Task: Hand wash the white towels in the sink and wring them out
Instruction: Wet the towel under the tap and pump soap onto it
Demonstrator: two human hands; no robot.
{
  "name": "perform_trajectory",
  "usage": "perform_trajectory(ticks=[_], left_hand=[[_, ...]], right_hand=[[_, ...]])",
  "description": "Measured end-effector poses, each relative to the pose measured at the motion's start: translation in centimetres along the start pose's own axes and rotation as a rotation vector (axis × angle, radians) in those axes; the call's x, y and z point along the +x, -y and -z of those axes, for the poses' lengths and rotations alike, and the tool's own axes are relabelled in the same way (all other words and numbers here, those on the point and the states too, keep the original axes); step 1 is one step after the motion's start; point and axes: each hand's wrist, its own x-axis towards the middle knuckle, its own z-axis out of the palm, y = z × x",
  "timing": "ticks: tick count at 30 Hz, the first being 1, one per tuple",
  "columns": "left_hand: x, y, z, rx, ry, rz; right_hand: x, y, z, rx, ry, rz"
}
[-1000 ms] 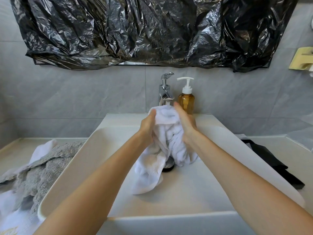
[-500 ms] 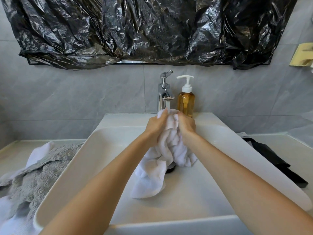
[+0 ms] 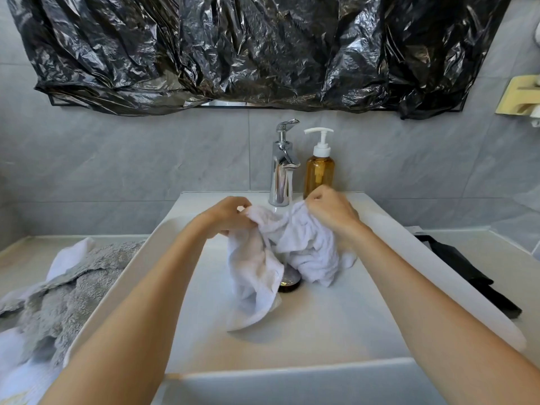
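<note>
A white towel [image 3: 295, 247] hangs bunched over the white sink [image 3: 336, 331], under a thin stream of water from the chrome faucet [image 3: 282, 168]. My left hand [image 3: 226, 216] grips the towel's upper left edge. My right hand [image 3: 331, 210] grips its upper right part, a hand's width away. The towel's lower end trails onto the basin floor and partly covers the drain [image 3: 289, 283].
An amber soap pump bottle [image 3: 319, 168] stands right of the faucet. Grey and white towels [image 3: 58, 287] lie heaped on the left counter. A black object [image 3: 467, 273] lies on the right counter. Black plastic sheeting [image 3: 248, 48] covers the mirror above.
My hands were pressed together around the bunched towel; they have now moved apart, spreading its top under the running water.
</note>
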Motion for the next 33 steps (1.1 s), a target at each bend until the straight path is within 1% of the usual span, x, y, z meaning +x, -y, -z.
perform_trajectory(ticks=[1,2,4,6,8,9,11,12,13,15,16,17,18,20,22,23,25,27,29,31,33], left_hand=[[-0.1,-0.4,0.0,-0.053,-0.029,-0.048],[0.0,-0.7,-0.2,-0.06,-0.077,-0.096],[0.4,-1.6,-0.5,-0.095,-0.182,-0.18],[0.4,-2.5,-0.8,-0.245,-0.233,-0.209],[0.6,-2.6,-1.0,-0.411,-0.21,-0.219],[0.7,-2.5,-1.1,-0.449,-0.198,-0.221],[0.8,-2.1,-1.3,-0.439,-0.2,-0.212],[0.8,-1.7,-1.5,-0.401,-0.169,-0.183],[0.8,-1.2,-1.9,-0.346,-0.095,-0.152],[0.5,-0.5,-2.9,-0.247,0.133,-0.06],[0.3,-0.4,-3.5,-0.217,0.213,-0.019],[0.4,-0.4,-3.9,-0.19,0.244,-0.008],[0.7,-0.5,-4.2,-0.181,0.229,-0.034],[0.9,-1.1,-4.3,-0.257,0.107,-0.093],[1.2,-1.5,-3.8,-0.408,-0.039,-0.073],[1.3,-1.3,-3.4,-0.481,-0.076,-0.06],[1.2,-1.2,-2.6,-0.636,-0.07,-0.006],[1.2,-1.3,-2.3,-0.85,-0.094,0.062],[0.9,-2.0,-2.3,-1.045,-0.181,0.112],[0.9,-2.6,-2.7,-1.104,-0.233,0.123],[1.0,-2.8,-3.3,-1.08,-0.188,0.098]], right_hand=[[-0.2,0.4,-0.4,0.015,0.087,0.076],[-0.4,1.1,-0.7,0.091,0.184,0.132],[-0.8,2.2,-1.2,0.227,0.329,0.14],[-1.0,2.5,-1.6,0.281,0.35,0.121],[-1.2,2.4,-1.9,0.328,0.263,0.156],[-1.2,2.5,-1.9,0.361,0.199,0.17],[-1.2,2.8,-1.4,0.484,0.094,0.151],[-1.2,2.9,-1.1,0.575,0.066,0.111],[-1.2,2.9,-0.7,0.662,0.042,0.055],[-1.0,2.8,0.0,0.774,-0.037,-0.07],[-0.7,2.6,0.2,0.801,-0.082,-0.128],[-0.5,2.4,0.5,0.828,-0.117,-0.178],[-0.3,2.3,0.7,0.863,-0.146,-0.217],[0.0,2.2,1.3,0.917,-0.217,-0.26],[0.2,2.1,1.9,0.903,-0.305,-0.237],[0.0,2.2,2.1,0.875,-0.334,-0.221],[-0.7,2.7,2.1,0.8,-0.326,-0.22],[-1.4,3.3,1.4,0.689,-0.278,-0.203],[-2.0,3.9,0.0,0.617,-0.188,-0.144],[-2.7,4.4,-1.6,0.587,-0.066,-0.104],[-3.1,4.4,-3.2,0.55,0.0,-0.095]])
